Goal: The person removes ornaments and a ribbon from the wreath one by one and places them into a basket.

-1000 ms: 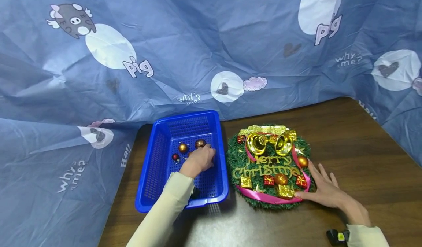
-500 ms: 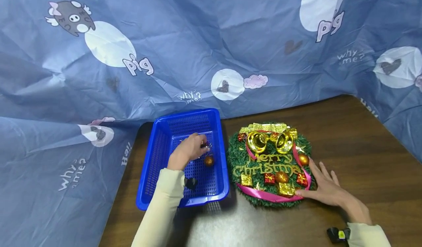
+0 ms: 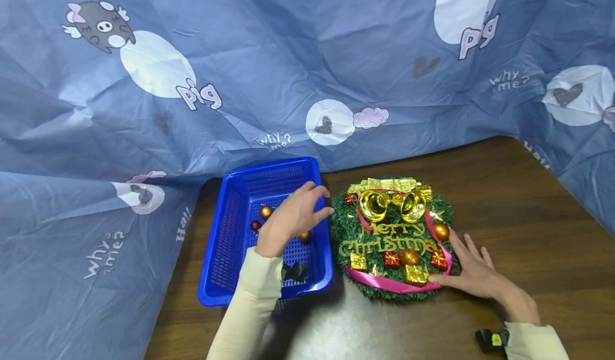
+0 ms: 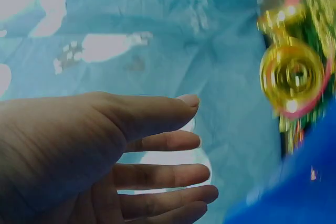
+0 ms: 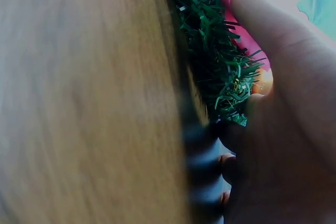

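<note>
From the head camera, the left hand (image 3: 292,218) hangs over the right side of the blue basket (image 3: 229,253), its fingers (image 3: 321,212) loosely spread and reaching toward the wreath (image 3: 395,237) just beside the basket on the desk (image 3: 523,232). It looks empty here, though the palm faces down and a small thing under it could be hidden. Three small baubles lie in the basket: a gold one (image 3: 265,211), a red one (image 3: 255,225) and an orange one (image 3: 304,236) partly under the hand. The right hand (image 3: 475,274) rests flat against the wreath's near right edge, fingers straight, touching the pink ribbon (image 3: 384,285). The step in hand looks like the crossing from basket to wreath; the next move calls for the right hand to hold the wreath flat while the left comes down on it.

The left wrist camera shows what the head view cannot: the underside of the fingers (image 4: 168,141), straight, slightly apart, with nothing pinched between them, and a blurred gold bell (image 4: 291,77) ahead.

The right wrist camera shows the fingers (image 5: 278,51) pressed on the ribbon and green needles (image 5: 220,66), where wreath meets desk.
</note>
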Demonstrator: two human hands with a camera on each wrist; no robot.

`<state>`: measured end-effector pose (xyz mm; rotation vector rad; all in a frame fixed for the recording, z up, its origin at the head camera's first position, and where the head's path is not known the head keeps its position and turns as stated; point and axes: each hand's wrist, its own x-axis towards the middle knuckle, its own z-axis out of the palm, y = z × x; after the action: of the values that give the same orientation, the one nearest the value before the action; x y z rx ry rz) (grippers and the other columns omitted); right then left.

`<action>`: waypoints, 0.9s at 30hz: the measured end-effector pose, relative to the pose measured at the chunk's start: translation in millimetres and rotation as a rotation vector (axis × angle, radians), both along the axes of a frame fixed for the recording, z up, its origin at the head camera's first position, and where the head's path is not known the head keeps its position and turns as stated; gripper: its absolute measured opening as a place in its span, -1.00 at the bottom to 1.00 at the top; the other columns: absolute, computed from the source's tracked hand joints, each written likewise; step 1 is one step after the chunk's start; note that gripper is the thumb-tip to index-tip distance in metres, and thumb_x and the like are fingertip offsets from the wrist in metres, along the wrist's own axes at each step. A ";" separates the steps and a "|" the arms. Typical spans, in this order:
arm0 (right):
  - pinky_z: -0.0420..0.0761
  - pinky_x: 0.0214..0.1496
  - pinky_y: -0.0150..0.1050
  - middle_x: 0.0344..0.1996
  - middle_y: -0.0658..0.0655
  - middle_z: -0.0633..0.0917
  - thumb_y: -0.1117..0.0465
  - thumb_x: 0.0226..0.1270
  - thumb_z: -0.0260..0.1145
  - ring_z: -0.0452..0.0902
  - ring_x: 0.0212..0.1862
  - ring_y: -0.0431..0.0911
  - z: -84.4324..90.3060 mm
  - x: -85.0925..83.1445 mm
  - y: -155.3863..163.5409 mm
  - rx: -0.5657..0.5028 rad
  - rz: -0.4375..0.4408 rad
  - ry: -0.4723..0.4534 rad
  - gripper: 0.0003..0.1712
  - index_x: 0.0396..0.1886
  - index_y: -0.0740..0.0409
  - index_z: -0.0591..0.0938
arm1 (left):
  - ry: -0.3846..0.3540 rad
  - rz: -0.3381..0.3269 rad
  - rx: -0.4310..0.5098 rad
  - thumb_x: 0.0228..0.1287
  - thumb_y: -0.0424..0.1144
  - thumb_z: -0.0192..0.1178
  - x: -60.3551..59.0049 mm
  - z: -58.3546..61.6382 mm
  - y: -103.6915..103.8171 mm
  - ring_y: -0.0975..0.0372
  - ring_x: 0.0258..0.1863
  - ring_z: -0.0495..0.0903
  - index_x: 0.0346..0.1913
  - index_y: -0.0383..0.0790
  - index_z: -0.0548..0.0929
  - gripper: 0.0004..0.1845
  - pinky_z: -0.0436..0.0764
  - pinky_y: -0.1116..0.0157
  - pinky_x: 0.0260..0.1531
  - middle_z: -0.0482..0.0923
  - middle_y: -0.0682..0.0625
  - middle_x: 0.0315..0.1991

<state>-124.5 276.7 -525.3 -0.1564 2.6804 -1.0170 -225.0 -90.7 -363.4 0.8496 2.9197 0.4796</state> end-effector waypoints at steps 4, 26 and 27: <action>-0.56 0.28 0.42 0.48 0.43 -0.24 -0.24 0.08 0.36 -0.49 0.44 0.41 1.1 -0.7 -0.6 0.000 0.003 0.005 0.36 0.52 0.11 -0.37 | -0.002 -0.066 0.006 0.32 -0.05 0.19 9.6 0.3 18.6 0.18 -0.11 0.54 0.10 -0.16 0.57 -0.62 0.56 0.22 -0.04 0.50 -0.04 -0.02; -0.56 0.29 0.40 0.49 0.40 -0.23 -0.25 0.06 0.37 -0.49 0.45 0.40 1.0 -0.2 0.7 0.006 -0.014 0.008 0.37 0.52 0.06 -0.37 | -0.013 -0.302 -0.154 0.30 -0.02 0.21 32.5 -27.3 97.8 0.33 -0.23 0.53 0.13 -0.08 0.56 -0.60 0.55 0.45 -0.17 0.52 0.03 -0.02; -0.55 0.30 0.40 0.49 0.40 -0.23 -0.25 0.06 0.37 -0.48 0.45 0.41 1.0 -0.5 0.9 0.008 -0.015 0.007 0.37 0.52 0.06 -0.37 | -0.014 -0.313 -0.160 0.29 -0.02 0.21 33.0 -29.3 101.4 0.34 -0.24 0.53 0.13 -0.08 0.56 -0.60 0.55 0.47 -0.18 0.52 0.03 -0.02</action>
<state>-125.0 277.6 -524.3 -0.1384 2.6956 -1.0118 -192.0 10.8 -392.7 1.2404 2.6934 0.2238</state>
